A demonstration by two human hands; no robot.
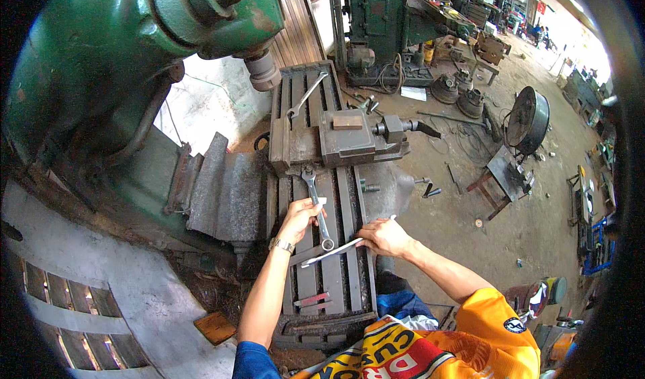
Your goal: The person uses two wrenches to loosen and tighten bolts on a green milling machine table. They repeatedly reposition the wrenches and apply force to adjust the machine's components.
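Note:
My left hand is wrapped round the shank of a combination wrench. The wrench's open end is by the foot of the machine vise; its ring end points toward me over the slotted machine table. A small white piece shows at my left fingers. My right hand is closed on a thin, light-coloured strip slanting down to the left; its kind is unclear. A brown block rests on the vise. Farther back on the table lies another wrench.
A green milling machine head hangs over the table's far left. The vise screw and dark handle stick out to the right. A small red piece lies on the table near me. A round metal drum stands on the floor at right.

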